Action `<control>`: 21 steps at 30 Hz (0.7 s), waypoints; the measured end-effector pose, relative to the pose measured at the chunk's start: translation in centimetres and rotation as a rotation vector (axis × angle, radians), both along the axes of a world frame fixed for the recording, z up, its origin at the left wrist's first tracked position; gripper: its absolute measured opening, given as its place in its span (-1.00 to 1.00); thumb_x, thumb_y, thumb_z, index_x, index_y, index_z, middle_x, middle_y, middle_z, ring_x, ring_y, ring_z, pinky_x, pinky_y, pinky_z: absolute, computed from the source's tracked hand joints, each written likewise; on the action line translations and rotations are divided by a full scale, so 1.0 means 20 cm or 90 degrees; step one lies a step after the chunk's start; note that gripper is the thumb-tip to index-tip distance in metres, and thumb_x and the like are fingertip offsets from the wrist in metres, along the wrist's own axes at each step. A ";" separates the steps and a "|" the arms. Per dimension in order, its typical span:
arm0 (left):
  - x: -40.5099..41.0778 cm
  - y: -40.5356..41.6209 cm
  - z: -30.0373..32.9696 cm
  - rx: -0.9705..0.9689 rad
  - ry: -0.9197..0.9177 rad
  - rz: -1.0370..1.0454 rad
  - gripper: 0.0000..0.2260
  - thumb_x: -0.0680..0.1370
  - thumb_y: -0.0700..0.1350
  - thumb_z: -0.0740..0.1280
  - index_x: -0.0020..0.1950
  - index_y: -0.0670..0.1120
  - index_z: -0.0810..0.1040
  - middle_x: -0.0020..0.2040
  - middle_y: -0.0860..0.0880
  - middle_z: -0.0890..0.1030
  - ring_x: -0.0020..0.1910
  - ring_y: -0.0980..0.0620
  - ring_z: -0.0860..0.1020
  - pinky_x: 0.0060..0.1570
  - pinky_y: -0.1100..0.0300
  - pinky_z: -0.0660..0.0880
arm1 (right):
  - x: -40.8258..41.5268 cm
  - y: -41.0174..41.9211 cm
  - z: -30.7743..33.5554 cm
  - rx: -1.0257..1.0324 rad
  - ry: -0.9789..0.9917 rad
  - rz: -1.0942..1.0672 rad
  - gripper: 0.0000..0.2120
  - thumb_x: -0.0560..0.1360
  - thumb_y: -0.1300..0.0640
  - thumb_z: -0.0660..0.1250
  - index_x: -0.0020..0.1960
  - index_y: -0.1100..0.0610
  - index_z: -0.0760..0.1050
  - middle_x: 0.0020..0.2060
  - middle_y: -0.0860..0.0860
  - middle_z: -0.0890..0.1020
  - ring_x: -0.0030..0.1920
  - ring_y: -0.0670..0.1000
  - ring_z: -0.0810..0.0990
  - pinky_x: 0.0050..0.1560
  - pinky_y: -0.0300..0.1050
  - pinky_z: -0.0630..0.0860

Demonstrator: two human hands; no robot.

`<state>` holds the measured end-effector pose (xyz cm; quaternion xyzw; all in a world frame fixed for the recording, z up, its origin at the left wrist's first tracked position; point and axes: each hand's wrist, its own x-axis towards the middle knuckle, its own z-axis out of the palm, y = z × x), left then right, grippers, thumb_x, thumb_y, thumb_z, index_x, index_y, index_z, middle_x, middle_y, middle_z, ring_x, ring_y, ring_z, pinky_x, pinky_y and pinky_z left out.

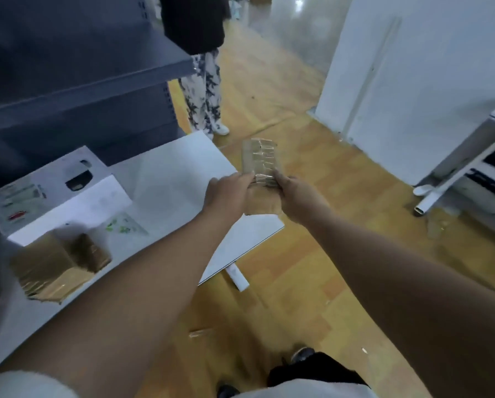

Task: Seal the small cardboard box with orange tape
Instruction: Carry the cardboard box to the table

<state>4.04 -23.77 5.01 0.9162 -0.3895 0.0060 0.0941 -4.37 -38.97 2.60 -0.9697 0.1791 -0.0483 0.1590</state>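
Observation:
I hold a small cardboard box (259,162) out in front of me, past the corner of the white table (165,179) and above the wooden floor. Shiny, wrinkled tape runs along its top right side. My left hand (229,192) grips the box's left side. My right hand (293,191) pinches its right side at the taped strip. The lower part of the box shows between both hands. The picture is blurred, so the tape's colour is hard to tell.
Tan cardboard pieces (56,265) lie on the table's near left, behind them a white carton (45,196). Dark grey shelving (76,67) rises at left. A person (203,81) stands beyond the table. A white cabinet (412,81) and a metal frame (455,173) stand at right.

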 end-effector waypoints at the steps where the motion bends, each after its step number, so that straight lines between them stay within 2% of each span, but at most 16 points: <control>1: -0.02 -0.10 0.02 -0.002 0.008 -0.023 -0.68 0.61 -0.11 0.16 0.37 0.03 0.40 0.16 -0.05 0.58 0.11 -0.15 0.54 0.04 0.04 0.38 | -0.04 -0.09 0.01 -0.001 -0.004 -0.025 -0.44 0.53 0.22 0.12 0.49 -0.08 0.14 0.14 0.15 0.51 0.07 0.25 0.55 -0.05 0.00 0.48; 7: -0.18 -0.76 0.06 0.012 0.004 -0.163 -0.64 0.64 -0.06 0.16 0.45 0.04 0.33 0.27 -0.04 0.54 0.16 -0.14 0.53 0.06 0.04 0.43 | -0.36 -0.64 0.06 -0.009 0.013 -0.155 -0.46 0.57 0.19 0.10 0.52 -0.03 0.09 0.25 0.15 0.46 0.16 0.23 0.50 0.04 0.04 0.47; 11: -0.34 -1.22 0.04 -0.026 0.018 -0.238 -0.67 0.61 -0.10 0.22 0.38 -0.01 0.42 0.20 -0.09 0.58 0.09 -0.16 0.56 -0.08 0.07 0.43 | -0.62 -0.99 0.10 -0.019 0.016 -0.239 -0.45 0.57 0.21 0.11 0.53 0.00 0.08 0.24 0.15 0.46 0.14 0.21 0.51 0.01 0.03 0.49; 14: -0.46 -1.53 0.03 -0.057 0.029 -0.305 -0.67 0.60 -0.08 0.23 0.38 -0.01 0.42 0.16 -0.09 0.61 0.10 -0.15 0.58 0.03 -0.01 0.49 | -0.81 -1.22 0.12 -0.009 0.022 -0.305 -0.44 0.58 0.19 0.11 0.53 -0.02 0.05 0.26 0.14 0.45 0.15 0.21 0.51 0.00 0.02 0.48; 17: -0.56 -1.83 0.02 -0.065 0.023 -0.377 -0.64 0.58 -0.09 0.27 0.39 0.01 0.40 0.11 -0.09 0.63 0.04 -0.15 0.60 0.00 -0.03 0.49 | -0.97 -1.43 0.13 -0.008 0.024 -0.366 -0.45 0.59 0.17 0.11 0.53 -0.03 0.05 0.24 0.13 0.47 0.10 0.19 0.53 -0.09 -0.03 0.44; 21: -0.67 -2.19 -0.02 -0.102 0.022 -0.457 -0.67 0.57 -0.09 0.28 0.34 0.01 0.44 0.08 -0.08 0.64 0.01 -0.17 0.60 -0.04 -0.01 0.48 | -1.13 -1.70 0.13 -0.013 0.026 -0.432 -0.46 0.59 0.17 0.13 0.52 -0.02 0.06 0.15 0.12 0.50 -0.01 0.14 0.53 -0.09 0.01 0.52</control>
